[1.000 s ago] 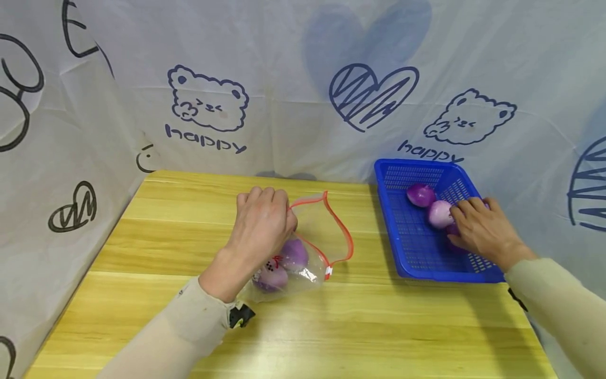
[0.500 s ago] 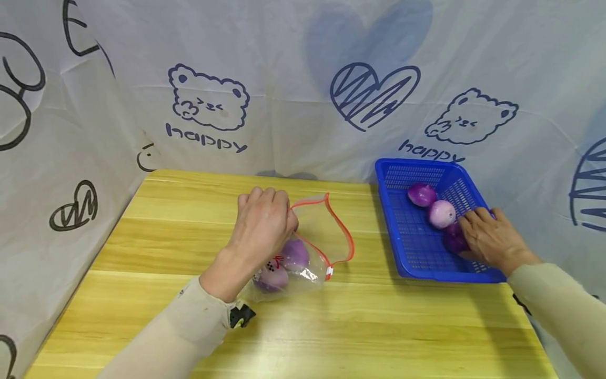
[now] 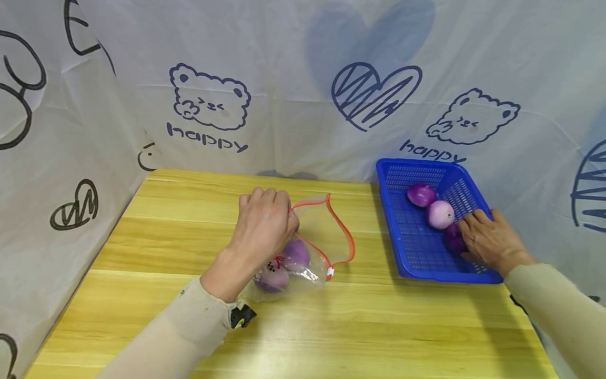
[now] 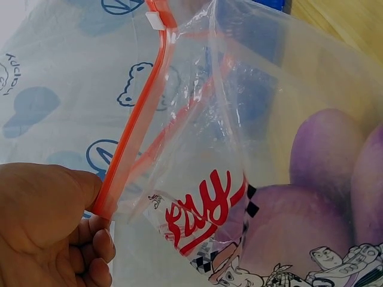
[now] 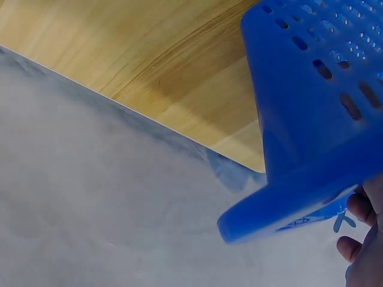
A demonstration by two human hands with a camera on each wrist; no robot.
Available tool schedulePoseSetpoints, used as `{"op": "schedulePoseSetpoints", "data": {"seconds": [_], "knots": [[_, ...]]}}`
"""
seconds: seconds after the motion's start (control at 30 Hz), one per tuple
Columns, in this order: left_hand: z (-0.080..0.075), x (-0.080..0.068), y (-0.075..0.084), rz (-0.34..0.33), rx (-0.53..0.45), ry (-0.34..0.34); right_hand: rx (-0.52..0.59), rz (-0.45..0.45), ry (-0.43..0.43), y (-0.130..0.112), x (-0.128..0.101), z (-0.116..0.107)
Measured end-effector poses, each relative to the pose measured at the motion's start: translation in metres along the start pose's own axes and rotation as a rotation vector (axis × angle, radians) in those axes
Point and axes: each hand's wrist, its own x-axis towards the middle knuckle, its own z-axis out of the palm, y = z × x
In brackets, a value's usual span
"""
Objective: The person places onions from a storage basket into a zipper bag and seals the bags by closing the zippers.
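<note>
A clear zip bag (image 3: 307, 271) with a red seal stands unsealed on the table, purple onions (image 4: 293, 221) inside it. My left hand (image 3: 262, 221) pinches the corner of its red seal between thumb and fingers, as the left wrist view also shows. To the right, my right hand (image 3: 492, 239) reaches into a blue plastic basket (image 3: 400, 247) and holds a dark purple onion (image 3: 454, 238), its fingers curled over the onion's right side. A pale onion (image 3: 441, 215) and another purple onion (image 3: 421, 195) lie beside it. The right wrist view hides the held onion behind the basket wall.
The yellow wooden table (image 3: 360, 331) carries the bag and basket, which sits near its right edge. A white cloth (image 3: 293, 105) with printed bears and hearts hangs behind and at the sides.
My right hand has shifted slightly right from its place beside the pale onion, leaving more of the dark onion visible. My left hand and the bag have stayed nearly still.
</note>
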Motion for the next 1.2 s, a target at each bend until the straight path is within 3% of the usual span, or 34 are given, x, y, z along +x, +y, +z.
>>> {"op": "schedulePoseSetpoints", "data": {"seconds": [0.5,0.93,1.2], "knots": [[0.000,0.000,0.000,-0.010,0.002,-0.019,0.028,0.124,-0.134,-0.006,0.001,-0.007],[0.000,0.001,0.000,-0.021,0.004,-0.041,0.015,0.114,0.006,0.001,0.018,-0.017],[-0.001,0.001,0.000,-0.023,-0.002,-0.035,0.029,0.059,0.166,0.004,0.040,-0.022]]}}
